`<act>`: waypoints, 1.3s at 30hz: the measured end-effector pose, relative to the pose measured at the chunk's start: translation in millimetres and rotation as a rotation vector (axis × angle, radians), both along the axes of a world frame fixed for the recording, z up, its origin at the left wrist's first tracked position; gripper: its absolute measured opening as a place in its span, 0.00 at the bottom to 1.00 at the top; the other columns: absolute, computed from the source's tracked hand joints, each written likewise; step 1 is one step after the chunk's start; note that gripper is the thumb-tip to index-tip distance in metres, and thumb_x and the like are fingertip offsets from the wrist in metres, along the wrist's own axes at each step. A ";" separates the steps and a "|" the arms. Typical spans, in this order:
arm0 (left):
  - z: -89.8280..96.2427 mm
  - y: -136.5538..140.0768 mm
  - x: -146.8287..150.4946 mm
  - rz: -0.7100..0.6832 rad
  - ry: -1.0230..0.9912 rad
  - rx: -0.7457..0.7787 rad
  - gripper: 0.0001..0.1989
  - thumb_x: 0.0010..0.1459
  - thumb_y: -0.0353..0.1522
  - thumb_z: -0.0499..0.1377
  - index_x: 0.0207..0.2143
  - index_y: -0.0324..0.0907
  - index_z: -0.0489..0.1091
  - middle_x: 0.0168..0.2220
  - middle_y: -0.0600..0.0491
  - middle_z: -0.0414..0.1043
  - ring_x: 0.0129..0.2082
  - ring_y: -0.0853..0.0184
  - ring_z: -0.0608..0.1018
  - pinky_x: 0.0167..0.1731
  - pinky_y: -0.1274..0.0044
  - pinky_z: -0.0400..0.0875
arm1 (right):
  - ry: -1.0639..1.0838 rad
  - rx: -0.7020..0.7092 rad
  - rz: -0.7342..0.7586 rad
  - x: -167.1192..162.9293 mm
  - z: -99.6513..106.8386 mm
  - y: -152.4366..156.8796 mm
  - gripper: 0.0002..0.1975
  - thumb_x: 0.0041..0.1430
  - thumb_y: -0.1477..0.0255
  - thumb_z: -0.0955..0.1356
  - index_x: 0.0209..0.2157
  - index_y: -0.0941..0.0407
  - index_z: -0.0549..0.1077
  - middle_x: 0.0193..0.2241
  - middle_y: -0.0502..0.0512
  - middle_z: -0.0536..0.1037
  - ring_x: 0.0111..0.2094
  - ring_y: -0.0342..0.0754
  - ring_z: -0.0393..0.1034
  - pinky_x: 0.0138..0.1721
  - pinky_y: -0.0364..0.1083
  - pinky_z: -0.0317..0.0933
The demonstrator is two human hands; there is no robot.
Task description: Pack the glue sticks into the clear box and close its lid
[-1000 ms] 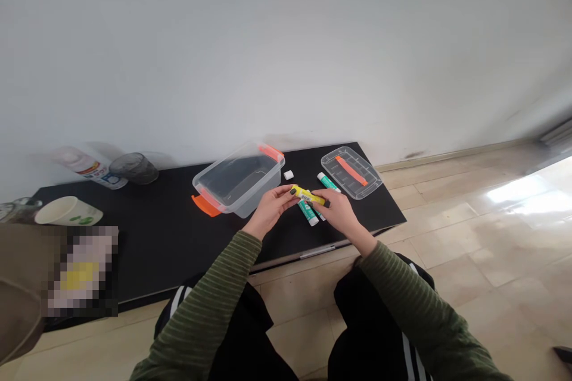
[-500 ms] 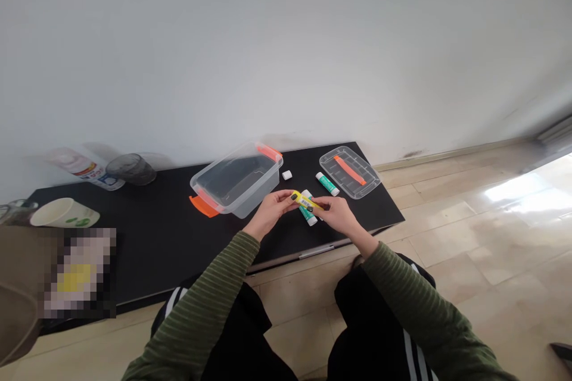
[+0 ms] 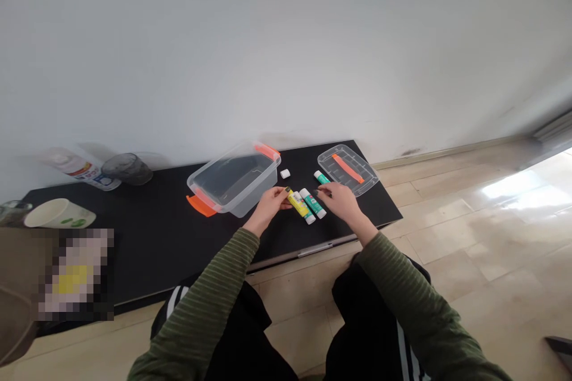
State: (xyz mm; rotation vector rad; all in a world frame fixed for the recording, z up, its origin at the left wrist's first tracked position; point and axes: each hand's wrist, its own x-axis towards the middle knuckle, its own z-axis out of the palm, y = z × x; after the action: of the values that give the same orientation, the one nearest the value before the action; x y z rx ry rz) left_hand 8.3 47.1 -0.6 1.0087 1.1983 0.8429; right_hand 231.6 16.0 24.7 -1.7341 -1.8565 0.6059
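My left hand (image 3: 270, 207) pinches one end of a yellow stick with a barcode label (image 3: 298, 203). That stick lies over part of a green-and-white glue stick (image 3: 310, 220), covering much of it. Right beside them lies another green-and-white glue stick (image 3: 313, 205). My right hand (image 3: 340, 202) is just to the right, fingers bent and slightly apart, with nothing visible in them. Just beyond its fingertips is a third glue stick (image 3: 320, 177), its near part hidden behind the hand. A small white block (image 3: 285, 173) sits near the clear bin.
A clear plastic bin (image 3: 250, 199) with orange latches stands open against the wall. Its lid (image 3: 369, 174) with an orange handle lies at the right. A paper cup (image 3: 60, 213), a dark glass (image 3: 128, 169) and a spray can (image 3: 80, 168) are at the left of the black table (image 3: 152, 250).
My right hand has let go of the yellow stick and moved right. The yellow stick, still in my left hand, has tilted down across the glue stick. The view has shifted slightly.
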 end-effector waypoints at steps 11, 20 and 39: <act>-29.3 8.2 3.8 -0.022 0.572 0.123 0.07 0.58 0.35 0.61 0.31 0.40 0.68 0.26 0.52 0.74 0.18 0.69 0.76 0.17 0.79 0.70 | -0.453 -0.060 -0.096 4.6 -27.5 26.4 0.14 0.66 0.68 0.65 0.51 0.57 0.72 0.50 0.63 0.72 0.56 0.56 0.61 0.45 0.49 0.65; -35.9 12.5 21.2 -0.096 0.715 0.164 0.08 0.61 0.36 0.58 0.38 0.40 0.67 0.39 0.46 0.74 0.20 0.70 0.76 0.22 0.77 0.73 | -0.498 -0.123 -0.134 1.7 -26.2 29.4 0.15 0.65 0.69 0.65 0.52 0.56 0.68 0.53 0.63 0.67 0.55 0.55 0.62 0.41 0.47 0.66; -20.8 61.6 31.1 -0.237 1.351 0.498 0.18 0.66 0.31 0.48 0.57 0.36 0.61 0.53 0.36 0.66 0.46 0.51 0.79 0.43 0.65 0.73 | -0.375 -0.295 -0.211 28.2 -18.9 33.7 0.15 0.67 0.70 0.61 0.47 0.63 0.72 0.46 0.69 0.76 0.47 0.57 0.73 0.44 0.48 0.62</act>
State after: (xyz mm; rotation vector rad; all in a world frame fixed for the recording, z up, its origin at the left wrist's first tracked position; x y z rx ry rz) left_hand 39.4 108.8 -21.4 2.2510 1.9293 0.1598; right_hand 259.8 49.7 5.8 -2.3376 -1.8576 0.5161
